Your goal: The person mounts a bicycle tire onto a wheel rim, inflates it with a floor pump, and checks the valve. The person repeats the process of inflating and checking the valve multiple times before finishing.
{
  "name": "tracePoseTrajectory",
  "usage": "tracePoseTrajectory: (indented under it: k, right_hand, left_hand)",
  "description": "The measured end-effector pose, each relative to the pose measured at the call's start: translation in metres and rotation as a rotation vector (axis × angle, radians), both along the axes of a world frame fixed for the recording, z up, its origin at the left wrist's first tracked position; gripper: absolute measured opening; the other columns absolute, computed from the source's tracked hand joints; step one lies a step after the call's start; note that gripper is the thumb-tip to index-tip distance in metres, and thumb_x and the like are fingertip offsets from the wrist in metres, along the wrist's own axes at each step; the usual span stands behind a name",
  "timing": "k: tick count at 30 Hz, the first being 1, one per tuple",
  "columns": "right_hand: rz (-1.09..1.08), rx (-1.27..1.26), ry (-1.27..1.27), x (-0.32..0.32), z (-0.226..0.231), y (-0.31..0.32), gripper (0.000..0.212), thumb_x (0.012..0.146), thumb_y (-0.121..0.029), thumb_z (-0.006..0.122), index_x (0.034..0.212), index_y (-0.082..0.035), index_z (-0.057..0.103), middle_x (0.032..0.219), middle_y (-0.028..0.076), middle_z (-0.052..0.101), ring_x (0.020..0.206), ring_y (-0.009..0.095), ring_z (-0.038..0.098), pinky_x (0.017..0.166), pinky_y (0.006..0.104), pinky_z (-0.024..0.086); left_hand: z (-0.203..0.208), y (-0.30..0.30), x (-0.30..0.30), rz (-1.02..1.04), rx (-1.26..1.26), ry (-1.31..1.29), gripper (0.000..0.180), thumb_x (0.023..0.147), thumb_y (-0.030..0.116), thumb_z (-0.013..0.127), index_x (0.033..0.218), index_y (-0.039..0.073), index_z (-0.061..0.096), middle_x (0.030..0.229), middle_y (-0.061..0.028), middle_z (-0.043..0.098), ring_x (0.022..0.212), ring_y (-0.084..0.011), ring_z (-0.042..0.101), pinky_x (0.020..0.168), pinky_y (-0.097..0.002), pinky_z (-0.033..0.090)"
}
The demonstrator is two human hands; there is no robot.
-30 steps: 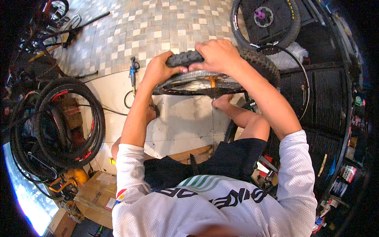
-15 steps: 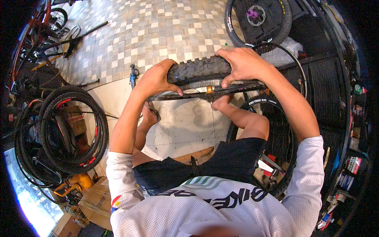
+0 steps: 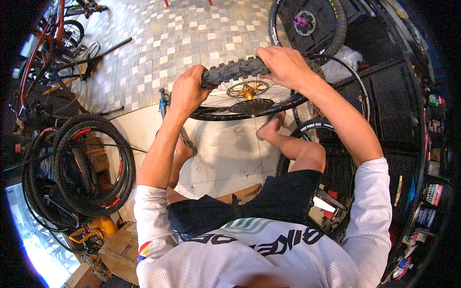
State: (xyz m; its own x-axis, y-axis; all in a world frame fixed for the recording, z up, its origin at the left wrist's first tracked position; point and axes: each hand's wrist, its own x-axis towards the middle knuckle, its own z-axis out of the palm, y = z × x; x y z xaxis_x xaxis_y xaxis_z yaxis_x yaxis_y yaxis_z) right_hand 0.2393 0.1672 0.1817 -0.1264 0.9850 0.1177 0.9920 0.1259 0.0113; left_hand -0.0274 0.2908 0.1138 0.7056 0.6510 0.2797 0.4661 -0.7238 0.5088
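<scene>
A bicycle wheel with a knobby black tire (image 3: 234, 71) is held out in front of me, tilted so that its spokes show. At its middle sit a gold hub (image 3: 249, 92), a brake disc (image 3: 234, 90) and a dark cassette (image 3: 253, 107). The black rim (image 3: 223, 115) curves along the side nearer me. My left hand (image 3: 189, 89) is wrapped round the left part of the tire. On the right part, my right hand (image 3: 284, 68) grips the tire with its fingers over the tread. The thumbs are partly hidden.
Several loose tires (image 3: 60, 144) are stacked at the left, above a cardboard box (image 3: 120, 249). Another wheel with a purple hub (image 3: 300, 20) lies at the upper right. A tire (image 3: 307, 128) stands by my right leg. Bicycles (image 3: 53, 43) fill the upper left.
The wheel has tilted, bringing its hub, brake disc, cassette and spokes into view. Both hands have moved slightly up and left with the tire, still gripping it.
</scene>
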Motion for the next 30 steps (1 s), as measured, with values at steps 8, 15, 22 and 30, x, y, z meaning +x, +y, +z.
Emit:
tracePoseTrajectory:
  k: [8,15,22,30]
  right_hand:
    - [0.023,0.036,0.127,0.011,0.001,0.011,0.06,0.075,-0.025,0.086,0.121,-0.006,0.053,0.109,0.016,0.066,0.106,0.038,0.065,0.088,0.0461,0.053]
    - [-0.104,-0.105,0.338,0.088,-0.031,-0.041,0.08,0.067,-0.032,0.092,0.13,-0.001,0.055,0.121,0.022,0.064,0.115,0.042,0.062,0.096,0.0451,0.051]
    - [-0.192,0.141,0.24,0.048,-0.046,-0.021,0.043,0.074,-0.025,0.088,0.095,-0.005,0.057,0.091,0.014,0.063,0.092,0.039,0.064,0.074,0.0489,0.05]
    - [-0.081,0.312,0.275,0.023,-0.051,0.001,0.023,0.075,-0.009,0.073,0.089,-0.007,0.056,0.085,0.015,0.063,0.087,0.041,0.063,0.073,0.0528,0.048]
  left_hand:
    - [-0.009,0.022,-0.002,0.025,-0.002,-0.005,0.037,0.077,0.024,0.085,0.103,0.007,0.063,0.098,-0.0156,0.068,0.092,-0.0428,0.066,0.075,-0.0495,0.051]
    - [-0.051,0.065,-0.082,0.207,-0.145,-0.049,0.039,0.072,0.02,0.092,0.091,0.001,0.063,0.079,-0.0183,0.066,0.071,-0.0343,0.062,0.068,-0.0417,0.05]
    - [-0.069,0.072,-0.112,0.212,-0.237,-0.153,0.034,0.074,0.015,0.089,0.092,0.002,0.064,0.074,-0.0148,0.067,0.068,-0.0233,0.061,0.067,-0.038,0.051]
    - [-0.007,0.067,-0.106,-0.03,-0.218,0.023,0.075,0.067,0.033,0.095,0.127,0.003,0.062,0.106,-0.0205,0.073,0.097,-0.0314,0.072,0.088,-0.0395,0.054]
